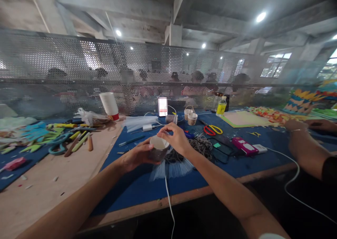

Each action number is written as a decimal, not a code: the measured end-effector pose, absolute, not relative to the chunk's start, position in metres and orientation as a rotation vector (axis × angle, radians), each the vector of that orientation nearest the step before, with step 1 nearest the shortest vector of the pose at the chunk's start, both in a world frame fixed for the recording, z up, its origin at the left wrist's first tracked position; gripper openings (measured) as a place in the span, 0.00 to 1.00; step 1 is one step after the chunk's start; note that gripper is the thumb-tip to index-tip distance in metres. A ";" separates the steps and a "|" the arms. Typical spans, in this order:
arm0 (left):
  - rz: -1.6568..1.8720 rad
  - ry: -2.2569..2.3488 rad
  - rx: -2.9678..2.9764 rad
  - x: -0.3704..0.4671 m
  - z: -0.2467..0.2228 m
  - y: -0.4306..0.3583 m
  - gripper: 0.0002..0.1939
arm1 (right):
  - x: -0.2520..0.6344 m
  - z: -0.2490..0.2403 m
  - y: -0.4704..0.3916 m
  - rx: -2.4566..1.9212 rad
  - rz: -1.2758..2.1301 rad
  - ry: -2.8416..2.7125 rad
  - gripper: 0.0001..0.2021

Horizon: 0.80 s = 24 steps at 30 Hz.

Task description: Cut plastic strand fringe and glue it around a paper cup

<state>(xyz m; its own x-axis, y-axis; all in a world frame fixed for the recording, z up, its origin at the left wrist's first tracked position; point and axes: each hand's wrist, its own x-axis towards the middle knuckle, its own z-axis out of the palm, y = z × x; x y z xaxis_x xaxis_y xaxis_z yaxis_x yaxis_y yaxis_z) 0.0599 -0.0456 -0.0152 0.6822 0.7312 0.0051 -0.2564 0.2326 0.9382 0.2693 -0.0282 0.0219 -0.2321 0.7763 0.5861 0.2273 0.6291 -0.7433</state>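
A pale paper cup (159, 148) is held up over the blue work mat (147, 186) in the middle of the view, its opening tilted toward the camera. My left hand (139, 154) wraps round the cup's left side and underside. My right hand (175, 137) has its fingertips closed at the cup's upper rim; whether they pinch the rim or something small is too fine to tell. Beneath and behind the hands lie a heap of dark grey cord (202, 148) and a fan of clear thin strips (172, 170).
Red and yellow scissors (210, 130), a magenta case (244, 146) and a white cable (296, 172) lie at the right. Another person's arm (306, 147) rests at the far right. Stacked cups (109, 106), a lit phone (163, 107) and small cups (192, 118) stand behind; tools (59, 143) lie left.
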 end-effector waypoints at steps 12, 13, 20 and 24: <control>0.764 0.561 1.041 0.070 -0.005 -0.056 0.21 | 0.262 0.015 -0.027 -0.878 0.487 -1.733 0.06; 0.768 0.571 1.030 0.071 -0.003 -0.057 0.22 | 0.262 0.015 -0.028 -0.894 0.477 -1.741 0.06; 0.791 0.653 0.979 0.077 0.000 -0.061 0.25 | 0.257 0.013 -0.032 -0.944 0.418 -1.767 0.05; 0.802 0.687 0.968 0.078 -0.003 -0.060 0.24 | 0.255 0.009 -0.032 -0.949 0.384 -1.790 0.04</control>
<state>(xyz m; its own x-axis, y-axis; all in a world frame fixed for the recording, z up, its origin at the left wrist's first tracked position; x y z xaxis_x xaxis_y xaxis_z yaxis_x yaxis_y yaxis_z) 0.0778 -0.0602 -0.0027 0.5315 0.8340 -0.1484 -0.2756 0.3359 0.9007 0.2551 -0.0322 0.0095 -0.1598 0.7523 0.6392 0.4241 0.6371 -0.6437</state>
